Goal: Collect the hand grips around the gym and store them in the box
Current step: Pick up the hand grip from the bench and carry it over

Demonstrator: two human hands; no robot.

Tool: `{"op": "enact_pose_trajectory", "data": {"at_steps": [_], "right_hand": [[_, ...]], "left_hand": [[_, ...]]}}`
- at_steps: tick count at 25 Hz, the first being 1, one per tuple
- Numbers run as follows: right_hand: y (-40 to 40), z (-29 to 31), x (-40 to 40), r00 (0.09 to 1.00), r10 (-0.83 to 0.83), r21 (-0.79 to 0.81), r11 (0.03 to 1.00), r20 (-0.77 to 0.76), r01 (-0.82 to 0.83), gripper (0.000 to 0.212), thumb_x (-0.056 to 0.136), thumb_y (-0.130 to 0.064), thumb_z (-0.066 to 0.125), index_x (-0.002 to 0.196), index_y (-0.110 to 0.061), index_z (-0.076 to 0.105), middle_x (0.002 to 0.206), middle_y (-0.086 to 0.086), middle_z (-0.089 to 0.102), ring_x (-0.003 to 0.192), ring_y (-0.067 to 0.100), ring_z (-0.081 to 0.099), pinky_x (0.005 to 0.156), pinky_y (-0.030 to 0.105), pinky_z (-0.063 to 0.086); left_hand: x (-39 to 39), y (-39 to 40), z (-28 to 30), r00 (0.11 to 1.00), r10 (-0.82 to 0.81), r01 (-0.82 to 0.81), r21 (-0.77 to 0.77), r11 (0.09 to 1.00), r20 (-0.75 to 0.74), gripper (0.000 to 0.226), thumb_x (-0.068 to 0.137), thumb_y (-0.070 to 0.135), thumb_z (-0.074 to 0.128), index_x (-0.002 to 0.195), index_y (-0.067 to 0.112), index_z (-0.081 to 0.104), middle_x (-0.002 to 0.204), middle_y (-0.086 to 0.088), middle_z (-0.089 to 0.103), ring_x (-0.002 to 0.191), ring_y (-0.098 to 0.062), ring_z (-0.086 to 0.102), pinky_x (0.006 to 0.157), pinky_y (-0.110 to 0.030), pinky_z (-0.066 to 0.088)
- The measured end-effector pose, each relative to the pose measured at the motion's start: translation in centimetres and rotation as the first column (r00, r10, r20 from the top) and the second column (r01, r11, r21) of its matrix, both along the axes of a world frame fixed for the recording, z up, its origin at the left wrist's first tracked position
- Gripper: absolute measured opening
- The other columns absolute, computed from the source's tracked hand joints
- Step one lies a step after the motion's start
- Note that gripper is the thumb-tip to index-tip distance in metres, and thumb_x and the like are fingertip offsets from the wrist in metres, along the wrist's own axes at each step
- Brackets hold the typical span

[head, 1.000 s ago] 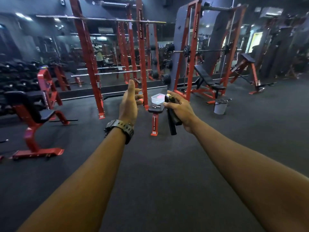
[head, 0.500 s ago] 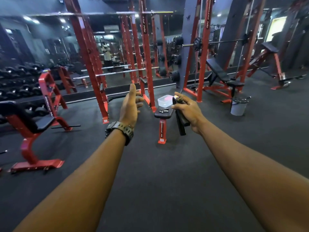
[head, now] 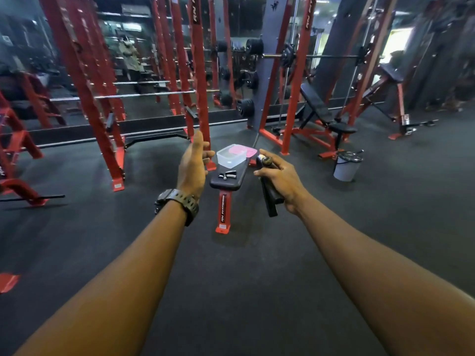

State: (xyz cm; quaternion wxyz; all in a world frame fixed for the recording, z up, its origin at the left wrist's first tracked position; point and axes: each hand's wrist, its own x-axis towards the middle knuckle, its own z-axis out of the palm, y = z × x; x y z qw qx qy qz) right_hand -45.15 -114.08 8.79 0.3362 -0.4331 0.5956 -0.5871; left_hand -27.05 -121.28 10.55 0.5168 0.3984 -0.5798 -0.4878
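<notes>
Head view: both bare arms reach forward over a dark gym floor (head: 244, 273)
Right hand (head: 281, 179): fingers curled tight around a black hand grip (head: 270, 195), its handles pointing down and its coil end showing above the thumb
Left hand (head: 192, 165): fingers spread and empty, palm turned inward, a dark watch (head: 180, 201) on the wrist
Box (head: 231, 156): clear plastic, lidless, standing on the far end of the black bench pad (head: 226, 181); a pink lid (head: 243, 150) lies just behind it
Other hand grips (head: 227, 174): lying on the pad just in front of the box, outside it
Bench post (head: 223, 213): red, under the pad
Bucket (head: 347, 165): grey, on the floor well to the right
</notes>
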Motion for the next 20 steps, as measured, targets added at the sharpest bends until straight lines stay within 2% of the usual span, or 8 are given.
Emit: {"op": "enact_pose_trajectory", "data": {"at_steps": [3, 5, 9, 13, 18, 20], "right_hand": [[-8.0, 0.0, -3.6, 0.999, -0.053, 0.019, 0.998, -0.009, 0.053, 0.058, 0.078, -0.003, 0.073, 0.131, -0.028, 0.066, 0.115, -0.008, 0.065, 0.104, 0.016, 0.062, 0.094, 0.031, 0.052], [-13.5, 0.1, -6.2, 0.997, -0.074, 0.018, 0.997, -0.007, 0.074, 0.057, 0.078, 0.0, 0.072, 0.13, -0.026, 0.067, 0.114, -0.008, 0.066, 0.103, 0.014, 0.062, 0.091, 0.027, 0.052], [-23.6, -1.0, -11.4, 0.998, -0.067, 0.003, 0.998, 0.011, 0.067, 0.057, 0.08, 0.003, 0.07, 0.13, -0.022, 0.066, 0.103, -0.021, 0.064, 0.096, 0.005, 0.061, 0.08, 0.012, 0.05], [-35.0, -3.8, -18.7, 0.999, -0.024, -0.008, 1.0, 0.038, 0.024, 0.056, 0.079, 0.006, 0.07, 0.127, -0.021, 0.067, 0.102, -0.018, 0.066, 0.092, 0.001, 0.062, 0.077, 0.007, 0.049], [-49.0, -5.3, -27.3, 0.996, -0.015, 0.05, 0.999, 0.091, 0.011, 0.054, 0.077, 0.005, 0.07, 0.124, -0.022, 0.069, 0.105, -0.012, 0.069, 0.096, 0.007, 0.063, 0.086, 0.017, 0.049], [-54.6, -6.0, -30.0, 0.998, 0.01, 0.085, 0.996, 0.067, -0.016, 0.055, 0.077, 0.004, 0.071, 0.127, -0.021, 0.069, 0.106, -0.013, 0.069, 0.096, 0.006, 0.062, 0.085, 0.016, 0.049]], "left_hand": [[-3.9, -8.5, -0.4, 0.999, -0.043, 0.043, 0.007, 0.999, 0.025, 0.075, 0.086, 0.072, 0.027, 0.122, 0.015, 0.06, 0.112, -0.004, 0.066, 0.106, -0.018, 0.061, 0.092, -0.04, 0.048], [-7.2, -14.1, -0.4, 0.998, -0.061, 0.06, 0.035, 0.998, 0.028, 0.075, 0.085, 0.073, 0.027, 0.122, 0.017, 0.06, 0.113, -0.004, 0.066, 0.11, -0.022, 0.06, 0.097, -0.043, 0.048], [-13.7, -23.9, -1.1, 0.993, -0.114, 0.113, 0.044, 0.993, 0.018, 0.069, 0.085, 0.073, 0.028, 0.116, 0.02, 0.06, 0.113, -0.006, 0.067, 0.112, -0.028, 0.061, 0.099, -0.052, 0.049], [-21.6, -34.8, -3.9, 0.993, -0.115, 0.113, 0.073, 0.991, 0.036, 0.072, 0.083, 0.074, 0.029, 0.117, 0.017, 0.06, 0.115, -0.008, 0.066, 0.112, -0.028, 0.061, 0.1, -0.053, 0.048], [-29.3, -47.1, -5.8, 0.996, -0.06, 0.051, 0.126, 0.991, 0.069, 0.072, 0.083, 0.074, 0.032, 0.116, 0.019, 0.062, 0.112, -0.006, 0.068, 0.109, -0.026, 0.063, 0.1, -0.053, 0.049], [-31.6, -52.2, -6.3, 0.997, -0.045, 0.037, 0.13, 0.991, 0.063, 0.068, 0.084, 0.074, 0.031, 0.115, 0.021, 0.062, 0.112, -0.004, 0.068, 0.109, -0.023, 0.063, 0.1, -0.051, 0.049]]}}
